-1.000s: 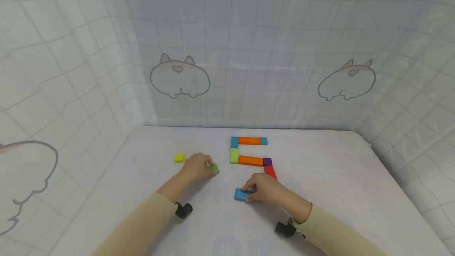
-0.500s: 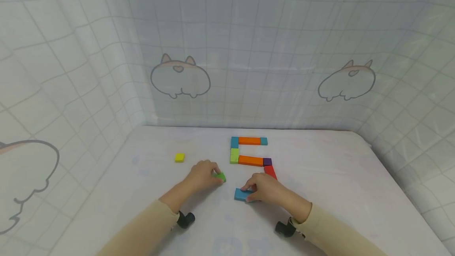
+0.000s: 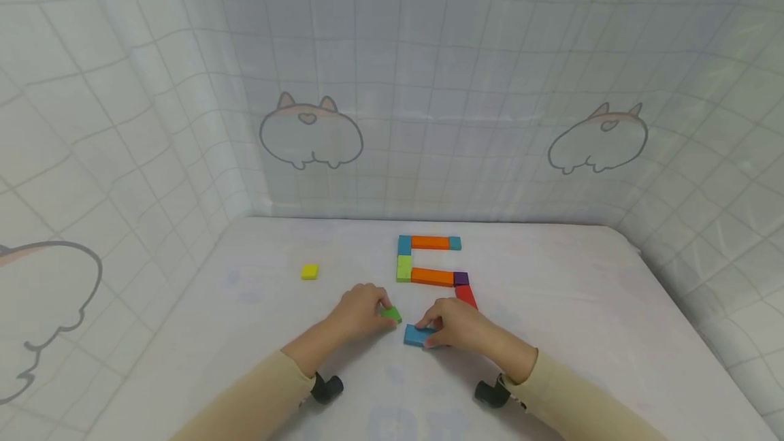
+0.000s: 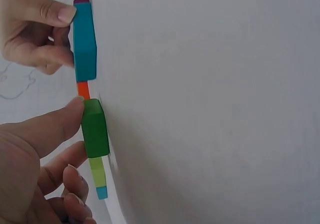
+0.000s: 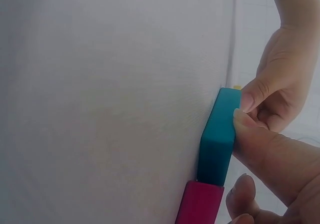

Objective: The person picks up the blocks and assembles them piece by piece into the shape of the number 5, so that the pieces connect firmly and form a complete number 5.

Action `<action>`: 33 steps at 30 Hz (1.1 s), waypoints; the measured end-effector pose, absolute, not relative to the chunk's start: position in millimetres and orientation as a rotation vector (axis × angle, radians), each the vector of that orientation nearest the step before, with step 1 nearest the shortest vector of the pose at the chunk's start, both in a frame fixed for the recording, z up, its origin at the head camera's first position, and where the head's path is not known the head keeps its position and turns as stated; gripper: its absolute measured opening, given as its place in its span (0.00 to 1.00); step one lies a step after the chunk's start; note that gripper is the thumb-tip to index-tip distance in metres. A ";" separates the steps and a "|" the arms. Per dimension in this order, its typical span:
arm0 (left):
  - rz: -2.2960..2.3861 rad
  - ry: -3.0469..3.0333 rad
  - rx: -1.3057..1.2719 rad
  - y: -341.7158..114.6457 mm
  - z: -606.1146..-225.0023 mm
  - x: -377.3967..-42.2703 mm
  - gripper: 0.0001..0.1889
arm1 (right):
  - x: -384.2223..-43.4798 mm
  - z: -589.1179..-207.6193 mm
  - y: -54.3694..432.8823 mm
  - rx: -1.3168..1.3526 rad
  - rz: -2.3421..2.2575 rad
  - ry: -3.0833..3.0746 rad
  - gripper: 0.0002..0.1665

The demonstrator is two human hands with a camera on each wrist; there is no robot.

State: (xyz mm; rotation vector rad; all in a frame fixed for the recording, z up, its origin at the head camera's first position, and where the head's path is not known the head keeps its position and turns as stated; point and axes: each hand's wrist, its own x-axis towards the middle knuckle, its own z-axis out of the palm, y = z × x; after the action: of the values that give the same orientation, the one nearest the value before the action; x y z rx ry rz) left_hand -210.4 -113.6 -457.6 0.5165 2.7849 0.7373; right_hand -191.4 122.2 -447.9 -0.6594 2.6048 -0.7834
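Observation:
In the head view my left hand (image 3: 358, 313) pinches a small green block (image 3: 393, 315) between thumb and fingers, just left of the blue block. My right hand (image 3: 461, 327) holds the longer blue block (image 3: 415, 336) flat on the table, thumb on the near side. A small gap separates the two blocks. The left wrist view shows the green block (image 4: 95, 129) with the blue block (image 4: 85, 43) beyond it. In the right wrist view, a red block (image 5: 201, 203) appears beside the blue block (image 5: 217, 134); my right hand partly hides this end in the head view.
Behind the hands, a bent line of blocks includes an orange block (image 3: 430, 242), a lime block (image 3: 403, 269), a second orange block (image 3: 432, 277) and a purple block (image 3: 461, 279). A yellow block (image 3: 309, 271) lies alone at the left on the white table (image 3: 551, 291).
My left hand has carried the green block right and toward the near edge, closer to the blue block. The right hand and blue block have stayed in place.

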 end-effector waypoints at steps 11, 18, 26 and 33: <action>0.720 2.750 0.519 -108.0 -457.1 -207.8 0.16 | -194.9 -447.1 122.3 -0.644 -0.780 2.586 0.15; 0.717 2.756 0.547 -106.3 -455.4 -205.8 0.16 | -194.2 -445.2 121.7 -0.633 -0.780 2.576 0.15; 0.726 2.751 0.544 -105.2 -455.6 -203.6 0.16 | -194.6 -446.0 121.7 -0.623 -0.769 2.581 0.15; 0.722 2.760 0.534 -104.9 -453.6 -201.9 0.16 | -194.4 -446.6 121.6 -0.632 -0.773 2.585 0.15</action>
State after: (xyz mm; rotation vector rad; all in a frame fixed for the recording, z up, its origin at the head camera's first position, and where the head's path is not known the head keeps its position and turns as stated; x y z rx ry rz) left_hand -201.9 -104.9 -453.6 0.5342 2.7602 0.7220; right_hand -194.4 121.6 -446.6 -0.6319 2.5846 -0.7728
